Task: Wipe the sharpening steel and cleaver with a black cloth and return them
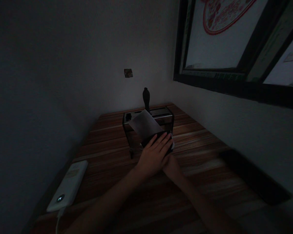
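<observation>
Resting on a dark piece [146, 142] at mid-frame, the left hand [152, 156] has its fingers straight and laid over the top; can't tell if the thumb closes beneath. Right hand [172, 166] is curled up just below; what it has hold of is hidden. Pale flat plate [146, 125], likely a blade, slants from the dark piece to upper left. Risk: if the dark piece is loose cloth and slips, fingers could meet an edge. Plate overlaps the rack [161, 112] in view; contact unclear. A forward shove could knock it and the upright dark handle [146, 96] behind. Dim light makes edges easy to misjudge. Power bank [70, 183], lower left: forearm could snag its cable [57, 222].
</observation>
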The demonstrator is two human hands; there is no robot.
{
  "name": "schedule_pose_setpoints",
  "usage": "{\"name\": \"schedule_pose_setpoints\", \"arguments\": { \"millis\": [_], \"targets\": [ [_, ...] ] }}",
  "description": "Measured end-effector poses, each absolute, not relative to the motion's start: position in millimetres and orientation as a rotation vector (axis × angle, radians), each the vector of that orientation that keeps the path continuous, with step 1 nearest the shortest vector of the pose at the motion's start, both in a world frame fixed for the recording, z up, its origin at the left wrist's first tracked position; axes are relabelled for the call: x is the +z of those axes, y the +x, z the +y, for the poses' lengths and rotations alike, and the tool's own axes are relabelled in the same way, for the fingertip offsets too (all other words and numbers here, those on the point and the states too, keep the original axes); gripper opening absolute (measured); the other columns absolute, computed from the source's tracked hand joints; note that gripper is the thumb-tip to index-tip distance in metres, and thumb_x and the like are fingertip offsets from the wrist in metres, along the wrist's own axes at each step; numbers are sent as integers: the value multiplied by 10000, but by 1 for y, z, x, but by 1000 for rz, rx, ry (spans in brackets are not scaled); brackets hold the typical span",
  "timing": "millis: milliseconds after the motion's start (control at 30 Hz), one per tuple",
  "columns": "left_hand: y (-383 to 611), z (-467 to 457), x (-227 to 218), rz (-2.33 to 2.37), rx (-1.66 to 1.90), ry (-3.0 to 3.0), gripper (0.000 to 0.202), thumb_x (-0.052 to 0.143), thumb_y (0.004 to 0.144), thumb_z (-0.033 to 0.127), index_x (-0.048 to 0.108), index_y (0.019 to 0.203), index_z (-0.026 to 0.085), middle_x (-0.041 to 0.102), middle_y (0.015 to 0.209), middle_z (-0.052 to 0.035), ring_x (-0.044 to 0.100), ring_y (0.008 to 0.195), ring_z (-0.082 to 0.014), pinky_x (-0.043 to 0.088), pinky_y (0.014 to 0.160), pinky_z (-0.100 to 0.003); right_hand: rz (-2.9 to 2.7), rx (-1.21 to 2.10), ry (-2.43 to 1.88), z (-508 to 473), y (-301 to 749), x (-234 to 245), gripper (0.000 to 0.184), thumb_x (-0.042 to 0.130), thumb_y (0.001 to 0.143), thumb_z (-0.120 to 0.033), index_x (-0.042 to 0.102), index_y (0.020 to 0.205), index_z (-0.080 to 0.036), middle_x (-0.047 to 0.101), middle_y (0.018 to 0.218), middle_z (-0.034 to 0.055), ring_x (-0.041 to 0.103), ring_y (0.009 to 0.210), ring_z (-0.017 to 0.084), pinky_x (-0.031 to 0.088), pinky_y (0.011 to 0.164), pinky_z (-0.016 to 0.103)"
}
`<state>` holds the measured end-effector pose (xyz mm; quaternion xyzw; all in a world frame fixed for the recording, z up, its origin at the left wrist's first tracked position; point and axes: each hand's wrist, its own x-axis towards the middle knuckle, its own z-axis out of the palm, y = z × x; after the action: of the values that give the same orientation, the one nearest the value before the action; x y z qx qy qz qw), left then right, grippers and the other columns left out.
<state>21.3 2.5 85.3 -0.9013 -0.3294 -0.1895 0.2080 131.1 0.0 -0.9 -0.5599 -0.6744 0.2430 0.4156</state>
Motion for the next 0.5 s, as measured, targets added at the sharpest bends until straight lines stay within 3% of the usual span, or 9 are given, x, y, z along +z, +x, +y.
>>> {"name": "schedule_pose_setpoints", "arguments": {
  "millis": [100, 267, 500],
  "targets": [
    [13, 9, 99, -978, -575, -2458, 471, 388, 846, 300, 315, 1294, 171, 267, 1393, -51, 173, 1297, -173, 176, 1064, -388, -1740, 644, -1484, -1, 131, 12, 210, 568, 662, -277, 611, 810, -135, 645, 774, 97, 590, 715, 209, 437, 617, 286],
    [-6, 24, 125, -1076, -658, -2379, 458, 368, 857, 278, 308, 1300, 178, 256, 1397, -54, 170, 1298, -182, 165, 1061, -408, -1790, 621, -1516, -4, 130, 21, 284, 547, 706, -419, 594, 795, -153, 619, 696, 48, 558, 647, 159, 385, 554, 229],
    [-21, 35, 144, -1128, -742, -2308, 449, 326, 871, 263, 291, 1311, 179, 236, 1402, -67, 156, 1301, -201, 152, 1054, -442, -1799, 584, -1557, -5, 129, 19, 290, 529, 719, -439, 561, 700, -152, 583, 653, 35, 525, 608, 140, 346, 533, 218]
  ]
}}
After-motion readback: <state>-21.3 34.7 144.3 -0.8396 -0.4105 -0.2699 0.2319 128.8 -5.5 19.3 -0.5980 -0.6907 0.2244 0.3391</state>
